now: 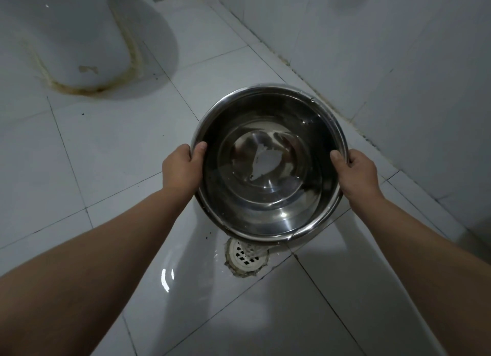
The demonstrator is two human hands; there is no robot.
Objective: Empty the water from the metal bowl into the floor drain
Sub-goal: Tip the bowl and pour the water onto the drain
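A shiny metal bowl [268, 196] holding clear water hangs above the white tiled floor. My left hand [182, 168] grips its left rim, thumb hooked inside. My right hand [356, 173] grips the right rim the same way. The bowl sits roughly level, its near edge just above and partly covering the round white floor drain [245, 257]. The drain's grate shows below the bowl, ringed by rough grout.
A white toilet base [79, 44] with stained sealant stands at the far left. A tiled wall [398, 63] runs along the right, meeting the floor in a dirty joint. The floor tiles around the drain look wet and glossy.
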